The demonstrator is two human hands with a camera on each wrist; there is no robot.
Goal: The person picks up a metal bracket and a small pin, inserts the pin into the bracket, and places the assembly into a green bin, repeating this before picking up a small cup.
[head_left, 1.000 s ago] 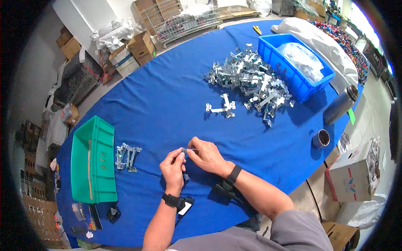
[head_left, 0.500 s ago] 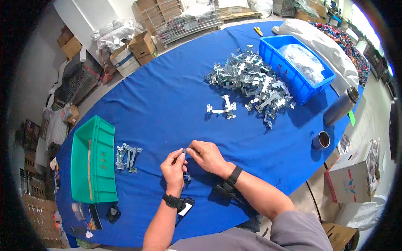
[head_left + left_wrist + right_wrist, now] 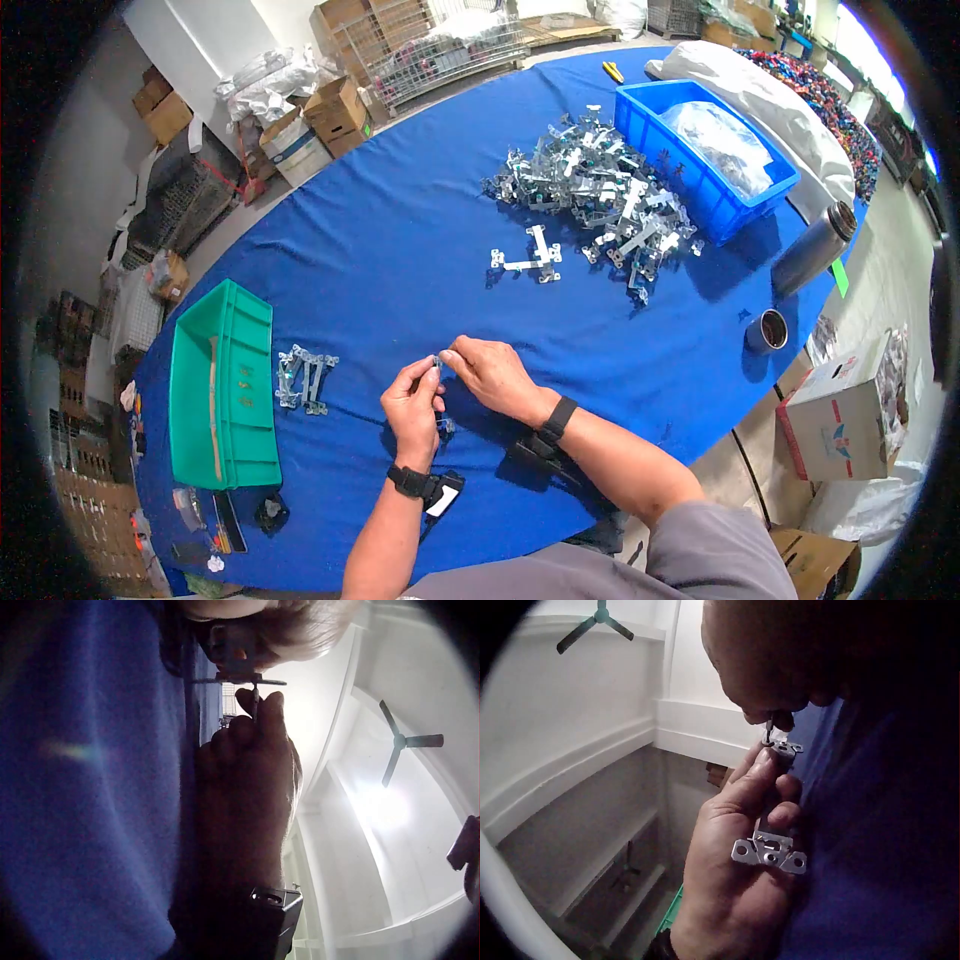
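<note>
Near the front middle of the table, my left hand (image 3: pixel 411 405) grips a metal bracket with flat end plates that have round holes. In the right wrist view, the bracket's lower plate (image 3: pixel 769 853) sticks out below the curled fingers, and its upper end plate (image 3: pixel 784 748) shows above the thumb tip. My right hand (image 3: pixel 497 378) is bent over that upper end and pinches a thin, small metal pin (image 3: pixel 769 726) against it. The pin also stands between thumb and finger of the right hand (image 3: pixel 244 780) in the left wrist view.
A heap of similar brackets (image 3: pixel 600 185) lies at the back right, one bracket (image 3: pixel 530 255) apart from it. More brackets (image 3: pixel 305 378) sit beside a green bin (image 3: pixel 255 400) at left. A blue bin (image 3: pixel 700 195), a steel flask (image 3: pixel 815 252) and a cup (image 3: pixel 766 333) stand right.
The right hand's fingers have shifted slightly at the bracket's upper end. The left hand holds the bracket in nearly the same place.
</note>
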